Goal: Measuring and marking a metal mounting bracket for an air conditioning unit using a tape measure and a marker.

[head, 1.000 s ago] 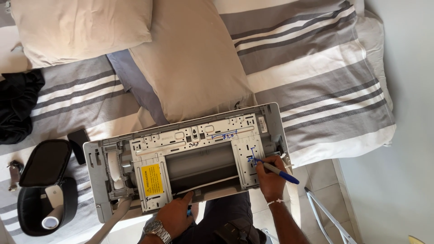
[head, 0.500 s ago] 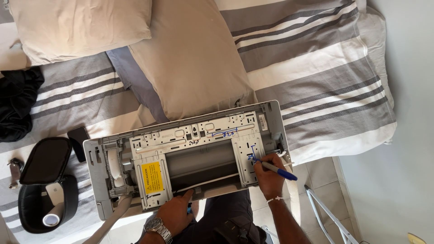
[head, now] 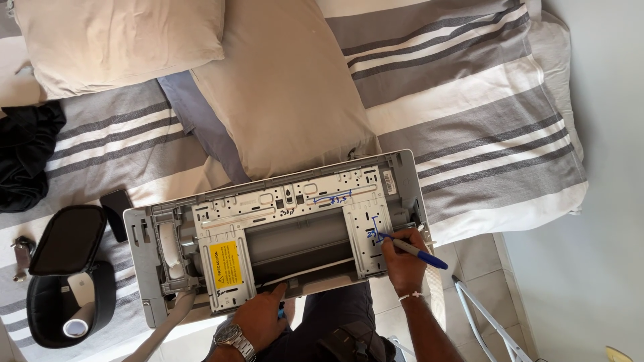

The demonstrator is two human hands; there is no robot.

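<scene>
Head view: an opened air-conditioner unit point(head: 282, 231), its back plate facing up, lies across the near edge of the bed point(head: 483, 121) and juts a little past it. The right hand point(head: 402, 258) rests on the unit's right-hand metal bracket, fingers point(head: 392, 243) clamped together on a blue pen point(head: 412, 251) whose tip touches the bracket beside blue ink marks. The left hand point(head: 258, 320), with a wristwatch point(head: 233, 338) on its wrist, lies at the unit's near edge — its fingers loosely curled, the tips pressing on the front lip below the roller opening, gripping nothing that shows. A yellow warning sticker point(head: 225, 263) sits on the plate just left of that opening.

Around it: two beige pillows point(head: 282, 87) at the far side of the bed, one in the far left corner, the other reaching down to touch the unit's far edge and covering part of a blue-grey cloth point(head: 194, 114). A dark garment point(head: 27, 157) lies at the left edge. One open black case point(head: 64, 275) sits near the near left corner, just beside the unit, with a dark phone point(head: 117, 209) between them. One grey hose point(head: 164, 328) trails from the unit's near left corner. A metal frame point(head: 483, 318) stands on the tiled floor to the right — well clear of the hands.
</scene>
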